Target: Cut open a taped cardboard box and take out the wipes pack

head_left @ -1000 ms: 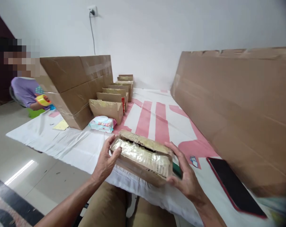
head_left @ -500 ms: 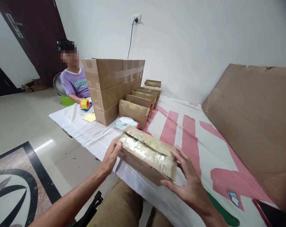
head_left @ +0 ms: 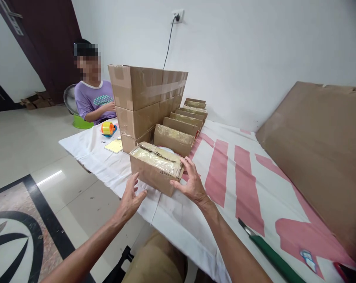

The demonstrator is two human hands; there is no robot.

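Note:
A cardboard box [head_left: 154,169] with clear tape over its top rests on the cloth-covered table, close to the front edge. My right hand [head_left: 192,182] grips its right end, thumb on the front face and fingers round the far corner. Just in front of the box's left part, my left hand [head_left: 132,198] is open with fingers apart, holding nothing. Right behind the box stands a row of cardboard boxes with raised flaps [head_left: 175,139]. Most of a white wipes pack [head_left: 167,149] is hidden behind the box.
Stacked cardboard boxes [head_left: 145,88] stand back left. Beside them lie a yellow tape roll [head_left: 107,128] and a yellow card [head_left: 114,146]. A green-handled knife [head_left: 269,251] lies front right; a large cardboard sheet [head_left: 313,149] leans at right. A person in purple [head_left: 97,98] sits beyond.
The box has moved away from me and left, down onto the table. My left hand has let go of it. The other person's hand has left the tape roll.

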